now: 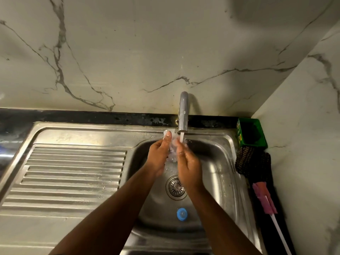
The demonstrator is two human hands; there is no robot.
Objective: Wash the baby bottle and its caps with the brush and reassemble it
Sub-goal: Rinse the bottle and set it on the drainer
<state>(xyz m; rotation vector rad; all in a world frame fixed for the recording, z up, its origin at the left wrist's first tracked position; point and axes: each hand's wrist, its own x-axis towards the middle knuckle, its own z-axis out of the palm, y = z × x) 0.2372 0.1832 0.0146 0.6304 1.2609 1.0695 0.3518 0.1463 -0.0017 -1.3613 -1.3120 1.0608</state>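
The clear piece [172,148] (bottle or cap, too blurred to tell) is sitting between both hands under the running tap [183,115]. Left hand [159,155] & right hand [187,162] fingers are pressing together on it. Rinsing step, I think. Blue cap [182,214] is lying near the drain; brush [265,199] is resting on the right surface, so reaching for it seems next.

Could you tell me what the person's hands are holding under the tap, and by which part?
Both the left hand and right hand clasp a clear plastic piece between them by its sides; which bottle part it is cannot be told.
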